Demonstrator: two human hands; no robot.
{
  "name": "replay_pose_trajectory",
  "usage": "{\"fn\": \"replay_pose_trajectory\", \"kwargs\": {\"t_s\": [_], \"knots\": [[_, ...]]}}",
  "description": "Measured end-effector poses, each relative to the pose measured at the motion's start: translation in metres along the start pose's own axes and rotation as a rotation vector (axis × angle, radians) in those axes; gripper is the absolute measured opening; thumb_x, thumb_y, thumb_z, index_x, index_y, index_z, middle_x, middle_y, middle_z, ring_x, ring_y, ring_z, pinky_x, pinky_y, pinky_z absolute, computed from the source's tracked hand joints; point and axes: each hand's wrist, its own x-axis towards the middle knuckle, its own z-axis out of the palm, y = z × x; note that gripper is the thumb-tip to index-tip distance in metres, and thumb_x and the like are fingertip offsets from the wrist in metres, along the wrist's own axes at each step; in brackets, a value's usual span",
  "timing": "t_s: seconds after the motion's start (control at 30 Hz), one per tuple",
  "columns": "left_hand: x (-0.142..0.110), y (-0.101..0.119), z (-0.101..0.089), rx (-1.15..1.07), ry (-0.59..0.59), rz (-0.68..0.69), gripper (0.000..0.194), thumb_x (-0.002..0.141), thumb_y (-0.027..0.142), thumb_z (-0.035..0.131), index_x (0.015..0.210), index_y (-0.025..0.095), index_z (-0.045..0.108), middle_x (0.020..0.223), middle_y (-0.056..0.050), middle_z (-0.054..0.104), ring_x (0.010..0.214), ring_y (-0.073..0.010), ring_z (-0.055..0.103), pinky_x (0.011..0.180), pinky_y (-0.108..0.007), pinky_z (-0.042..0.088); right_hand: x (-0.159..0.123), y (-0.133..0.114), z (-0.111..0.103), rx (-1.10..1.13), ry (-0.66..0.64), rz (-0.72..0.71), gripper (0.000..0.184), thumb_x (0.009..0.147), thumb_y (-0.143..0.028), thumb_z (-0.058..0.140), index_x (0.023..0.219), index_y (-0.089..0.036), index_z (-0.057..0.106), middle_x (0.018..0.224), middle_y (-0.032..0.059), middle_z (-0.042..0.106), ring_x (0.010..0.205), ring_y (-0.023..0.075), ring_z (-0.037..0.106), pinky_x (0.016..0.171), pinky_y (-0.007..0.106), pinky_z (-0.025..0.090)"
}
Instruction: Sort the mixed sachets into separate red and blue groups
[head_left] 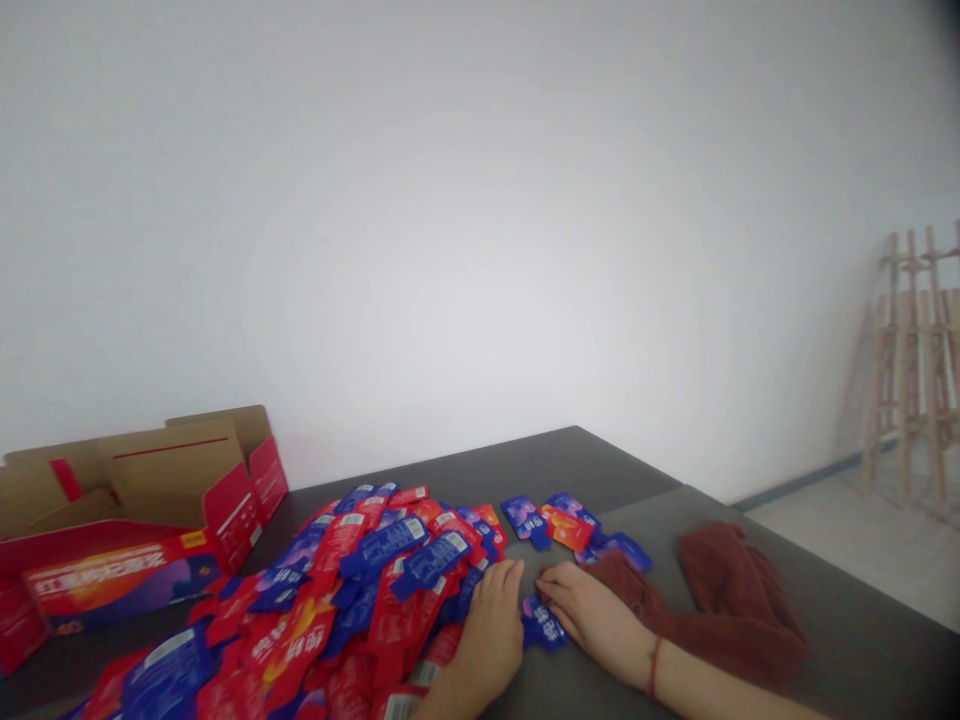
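My left hand (491,620) rests at the right edge of a heap of red and blue packets (352,590), its fingers stretched forward and nothing visible in them. Across from it, my right hand (596,610) has its fingers bent down at the edge of a blue packet (544,624) with white lettering. That packet lies between the two hands, partly covered by the right fingers. Just beyond, a few more packets (568,530), blue-purple and orange-red, lie in a small overlapping group. A brown cloth (739,610) lies crumpled beside my right wrist, which wears a thin red cord.
An open red and blue cardboard box (124,580) stands at the left, against the white wall (480,230). Everything sits on a dark grey table (517,465) whose far corner nears the wall. Wooden easel-like frames (911,380) stand on the floor at the right.
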Motion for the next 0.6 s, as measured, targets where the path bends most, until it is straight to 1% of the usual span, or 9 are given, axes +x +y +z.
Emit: {"fn": "replay_pose_trajectory", "kwargs": {"t_s": [0.07,0.1,0.2,0.27,0.3,0.37,0.47,0.53,0.6], "knots": [[0.001,0.002,0.000,0.018,-0.047,0.001,0.067,0.076,0.005,0.034,0.142,0.011,0.033,0.148,-0.009,0.034,0.137,-0.0204,0.024,0.114,-0.036,0.019,0.003,-0.006,0.006,-0.057,-0.006,0.019,0.027,0.092,-0.014,0.040,0.103,-0.015,0.065,0.100,0.0104,0.064,0.094,0.0226,0.057,0.087,0.036,0.046],[0.001,0.002,0.000,0.022,-0.070,0.000,0.069,0.075,0.004,0.034,0.144,0.011,0.031,0.149,-0.009,0.031,0.138,-0.0198,0.022,0.115,-0.036,0.017,0.003,-0.011,0.009,-0.076,-0.019,-0.008,0.029,0.092,-0.013,0.038,0.102,-0.014,0.065,0.100,0.0108,0.064,0.094,0.0226,0.057,0.087,0.037,0.047],[0.002,0.002,-0.001,0.009,-0.117,-0.013,0.069,0.076,0.005,0.032,0.145,0.009,0.027,0.152,-0.008,0.026,0.140,-0.0191,0.017,0.116,-0.035,0.014,-0.002,-0.029,0.009,-0.074,-0.089,-0.173,0.034,0.091,-0.009,0.035,0.106,-0.017,0.064,0.102,0.0097,0.065,0.096,0.0219,0.057,0.090,0.037,0.046],[0.002,0.003,-0.003,0.001,-0.137,-0.019,0.069,0.077,0.006,0.031,0.145,0.008,0.027,0.152,-0.009,0.026,0.140,-0.0191,0.017,0.116,-0.035,0.015,-0.011,-0.035,0.003,-0.036,-0.140,-0.258,0.033,0.090,-0.011,0.037,0.109,-0.019,0.063,0.105,0.0078,0.065,0.100,0.0207,0.056,0.093,0.033,0.046],[0.002,0.003,-0.005,0.003,-0.144,-0.017,0.069,0.077,0.006,0.031,0.145,0.008,0.026,0.152,-0.009,0.026,0.140,-0.0192,0.017,0.116,-0.035,0.015,-0.016,-0.034,-0.002,-0.015,-0.160,-0.273,0.032,0.091,-0.013,0.039,0.110,-0.020,0.063,0.107,0.0071,0.065,0.102,0.0201,0.056,0.094,0.031,0.045],[0.001,0.005,-0.009,0.015,-0.157,-0.005,0.069,0.076,0.006,0.032,0.145,0.007,0.026,0.152,-0.009,0.025,0.140,-0.0195,0.016,0.115,-0.035,0.016,-0.025,-0.026,-0.012,0.023,-0.175,-0.243,0.033,0.092,-0.015,0.038,0.114,-0.019,0.061,0.111,0.0071,0.064,0.104,0.0193,0.056,0.094,0.030,0.046],[0.000,0.008,-0.012,0.034,-0.183,0.020,0.070,0.075,0.005,0.033,0.145,0.007,0.027,0.151,-0.010,0.027,0.140,-0.0203,0.018,0.115,-0.035,0.016,-0.029,-0.008,-0.017,0.034,-0.097,-0.102,0.035,0.093,-0.015,0.033,0.116,-0.019,0.060,0.113,0.0084,0.063,0.105,0.0192,0.056,0.096,0.032,0.045],[0.001,0.009,-0.012,0.054,-0.203,0.040,0.069,0.075,0.006,0.033,0.144,0.008,0.030,0.151,-0.010,0.027,0.140,-0.0213,0.019,0.116,-0.037,0.016,-0.024,-0.003,-0.011,0.009,-0.044,-0.036,0.035,0.093,-0.015,0.033,0.113,-0.018,0.062,0.112,0.0097,0.063,0.104,0.0204,0.056,0.096,0.035,0.045],[0.003,0.009,-0.011,0.075,-0.213,0.060,0.066,0.077,0.007,0.032,0.143,0.008,0.033,0.151,-0.010,0.027,0.140,-0.0220,0.019,0.116,-0.039,0.016,-0.014,-0.008,0.001,-0.021,-0.048,-0.031,0.034,0.092,-0.012,0.035,0.109,-0.016,0.063,0.110,0.0108,0.063,0.101,0.0218,0.056,0.095,0.037,0.045]]}}
